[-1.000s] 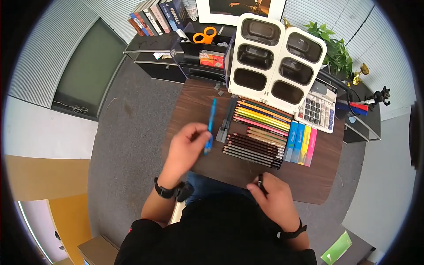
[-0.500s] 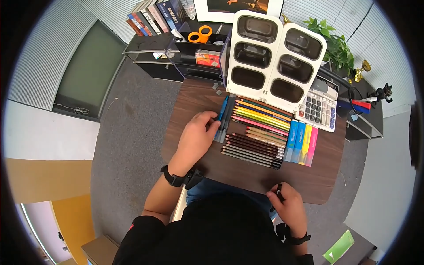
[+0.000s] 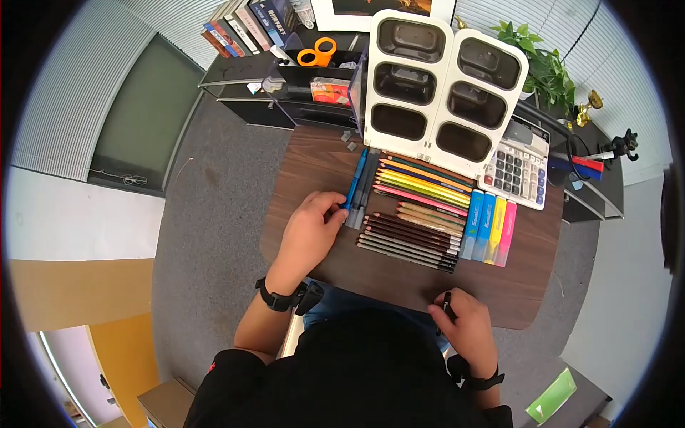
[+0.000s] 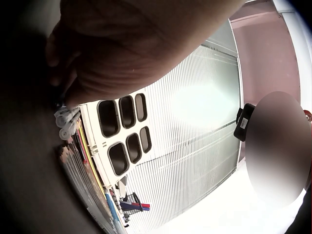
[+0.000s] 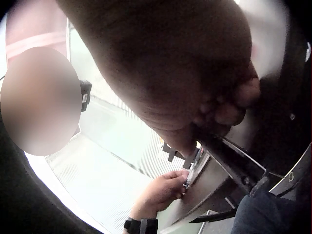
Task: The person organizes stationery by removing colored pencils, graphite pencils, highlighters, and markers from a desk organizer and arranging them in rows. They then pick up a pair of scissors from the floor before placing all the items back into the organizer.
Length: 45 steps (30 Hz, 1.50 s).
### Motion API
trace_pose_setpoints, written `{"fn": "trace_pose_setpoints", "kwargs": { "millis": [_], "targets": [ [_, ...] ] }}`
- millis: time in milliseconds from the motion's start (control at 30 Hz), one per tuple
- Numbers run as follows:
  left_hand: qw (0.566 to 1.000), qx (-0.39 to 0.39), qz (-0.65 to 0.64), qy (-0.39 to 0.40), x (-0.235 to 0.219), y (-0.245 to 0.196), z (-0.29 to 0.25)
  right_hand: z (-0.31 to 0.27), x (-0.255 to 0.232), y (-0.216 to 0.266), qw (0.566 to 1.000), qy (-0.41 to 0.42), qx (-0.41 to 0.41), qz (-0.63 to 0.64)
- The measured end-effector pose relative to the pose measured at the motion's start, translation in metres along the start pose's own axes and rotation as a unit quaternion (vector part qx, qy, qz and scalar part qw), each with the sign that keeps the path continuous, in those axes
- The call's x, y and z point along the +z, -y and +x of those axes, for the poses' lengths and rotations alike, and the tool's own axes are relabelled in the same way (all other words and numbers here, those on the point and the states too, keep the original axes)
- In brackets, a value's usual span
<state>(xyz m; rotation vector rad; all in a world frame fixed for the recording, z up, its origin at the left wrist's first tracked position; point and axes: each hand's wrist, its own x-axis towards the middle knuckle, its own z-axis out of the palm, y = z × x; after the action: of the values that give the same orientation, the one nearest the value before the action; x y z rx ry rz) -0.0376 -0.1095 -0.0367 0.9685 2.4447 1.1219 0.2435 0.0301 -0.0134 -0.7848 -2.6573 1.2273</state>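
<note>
My left hand [image 3: 312, 227] pinches the lower end of a blue pen [image 3: 357, 173] between thumb and fingers at the left of the desk. That pen lies alongside dark grey pens with clear caps [image 3: 367, 187], at the left end of the pencil rows. Over the desk's front edge, my right hand [image 3: 467, 327] grips a slim black pen [image 3: 447, 305]. Colored pencils [image 3: 421, 187], brown pencils [image 3: 414, 232] and grey pencils [image 3: 403, 255] lie in rows. Highlighters [image 3: 489, 227] in blue, yellow and pink stand side by side to their right.
Behind the pencils leans a white six-compartment case [image 3: 430, 141] with dark wells. A calculator [image 3: 515, 172] sits at its right. Small grey pieces [image 3: 347, 140] lie near the back left. Beyond stands a desk organizer [image 3: 296, 82] with orange scissors [image 3: 317, 53].
My left hand has brought the blue pen rightward and laid it beside the grey pens, then slid down toward its near end. My right hand has shifted right and toward the body with the black pen.
</note>
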Motion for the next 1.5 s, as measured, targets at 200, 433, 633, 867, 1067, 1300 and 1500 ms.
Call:
{"fn": "trace_pose_setpoints", "kwargs": {
  "millis": [200, 433, 633, 867, 1067, 1300, 1500],
  "targets": [
    [0.999, 0.038, 0.007, -0.001, -0.001, 0.004, 0.000, 0.001, 0.000, 0.000, 1.000, 0.001, -0.010, -0.010],
    [1.000, 0.010, -0.008, 0.019, -0.012, -0.011, -0.008, 0.001, 0.000, 0.000, 1.000, -0.001, -0.011, -0.009],
    [0.892, -0.002, -0.272, 0.362, -0.024, -0.033, -0.052, 0.011, -0.002, 0.028, 0.982, 0.038, 0.010, 0.185],
    [0.902, -0.039, -0.199, 0.382, -0.011, -0.052, -0.062, 0.031, 0.012, 0.048, 0.957, -0.007, -0.035, 0.289],
    [0.995, -0.080, 0.008, 0.059, -0.023, -0.013, -0.018, 0.012, 0.009, 0.005, 0.946, -0.070, 0.052, 0.313],
    [0.998, -0.015, 0.058, -0.009, -0.008, -0.006, 0.008, -0.017, 0.011, -0.014, 0.943, -0.069, 0.157, 0.285],
    [0.998, 0.026, 0.057, 0.003, -0.005, -0.015, 0.010, -0.018, 0.011, -0.015, 0.963, -0.054, 0.120, 0.234]
  ]
}}
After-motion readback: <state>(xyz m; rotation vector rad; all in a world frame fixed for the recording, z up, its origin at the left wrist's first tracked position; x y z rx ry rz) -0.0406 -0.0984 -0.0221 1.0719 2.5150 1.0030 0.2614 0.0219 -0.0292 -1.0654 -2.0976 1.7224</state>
